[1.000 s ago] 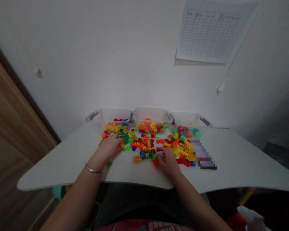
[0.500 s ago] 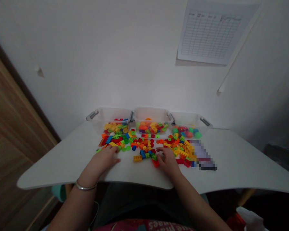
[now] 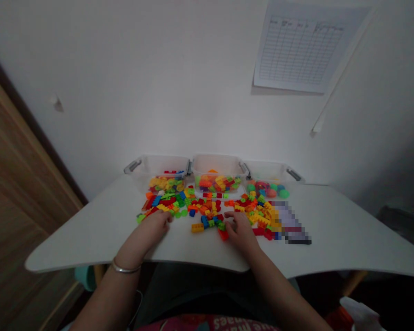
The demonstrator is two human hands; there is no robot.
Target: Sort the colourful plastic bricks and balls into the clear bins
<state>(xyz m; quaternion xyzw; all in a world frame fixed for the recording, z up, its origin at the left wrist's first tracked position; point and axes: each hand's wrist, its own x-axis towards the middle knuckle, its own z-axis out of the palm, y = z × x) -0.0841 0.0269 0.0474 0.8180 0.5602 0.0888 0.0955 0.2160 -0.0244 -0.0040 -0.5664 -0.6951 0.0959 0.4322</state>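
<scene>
My left hand (image 3: 158,223) is at the near left edge of a spread of coloured toy building bricks (image 3: 182,198). Its fingers are curled and the thumb lies against them; whatever they may hold is hidden. Light green round pieces (image 3: 181,214) lie just right of its fingertips. My right hand (image 3: 240,228) rests by the middle of the spread, thumb and fingers apart, with nothing seen between them. Beside its thumb are a red-orange brick (image 3: 223,235) and a green brick (image 3: 221,225). A yellow brick (image 3: 197,228) lies between the hands.
Three clear plastic bins stand along the wall: the left bin (image 3: 163,162) and middle bin (image 3: 216,162) hold bricks, the right bin (image 3: 267,169) mixed round pieces. A pixelated flat object (image 3: 290,220) lies right of the bricks on the white table (image 3: 100,230). A printed sheet (image 3: 300,55) hangs above.
My left hand has shifted slightly right, and its thumb has drawn in against the curled fingers. My right hand has hardly moved.
</scene>
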